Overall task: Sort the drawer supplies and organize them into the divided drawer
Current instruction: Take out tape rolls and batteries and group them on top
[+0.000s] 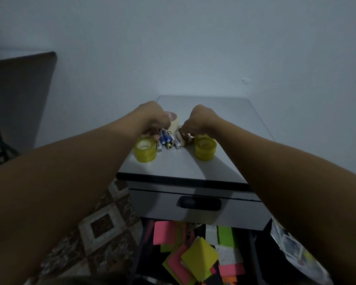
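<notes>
A person's two hands work among loose supplies on the flat grey top of a small desk set against a pale wall. Three rolls of tape sit there: two yellow-tinted clear plastic tape rolls, one near the left edge and one towards the right, and a single beige masking tape roll behind the hands. Between the yellow rolls lies a tight cluster of at least six small cylindrical batteries in white, blue and brown-gold casings. The white ones carry lettering too small to read.

The left hand curls down over the left side of the cluster and the right hand over the brown-gold cells at its right. The hands are apart, and whether either grips a battery cannot be told.

Below, one grey drawer front with a black recessed handle is closed. Under it the black divided drawer stands pulled out, holding a jumble of neon sticky-note pads in pink, green, yellow and orange.
</notes>
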`<control>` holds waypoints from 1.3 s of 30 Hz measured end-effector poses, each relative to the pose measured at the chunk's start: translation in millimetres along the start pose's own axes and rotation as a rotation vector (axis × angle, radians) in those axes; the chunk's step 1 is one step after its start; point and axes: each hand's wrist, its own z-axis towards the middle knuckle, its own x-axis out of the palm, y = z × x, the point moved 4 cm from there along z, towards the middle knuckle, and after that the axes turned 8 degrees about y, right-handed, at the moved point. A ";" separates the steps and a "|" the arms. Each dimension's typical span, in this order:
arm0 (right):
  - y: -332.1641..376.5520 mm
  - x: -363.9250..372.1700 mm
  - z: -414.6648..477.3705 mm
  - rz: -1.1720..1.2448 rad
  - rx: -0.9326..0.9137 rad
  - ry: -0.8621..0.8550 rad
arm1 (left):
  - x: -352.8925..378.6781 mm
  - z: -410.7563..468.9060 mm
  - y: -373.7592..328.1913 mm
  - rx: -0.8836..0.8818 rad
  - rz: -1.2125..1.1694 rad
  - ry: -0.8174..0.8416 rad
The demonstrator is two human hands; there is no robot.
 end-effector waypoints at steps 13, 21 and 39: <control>2.1 -4.0 -7.8 0.004 -0.040 -0.026 | -1.6 -8.8 4.1 0.067 -0.149 -0.023; -1.0 -19.4 -34.2 0.070 -0.097 -0.097 | -6.3 -43.8 -1.2 0.160 -0.235 -0.084; -54.9 28.2 -176.6 0.239 -0.148 -0.126 | 75.7 -152.8 24.2 0.336 -0.316 -0.093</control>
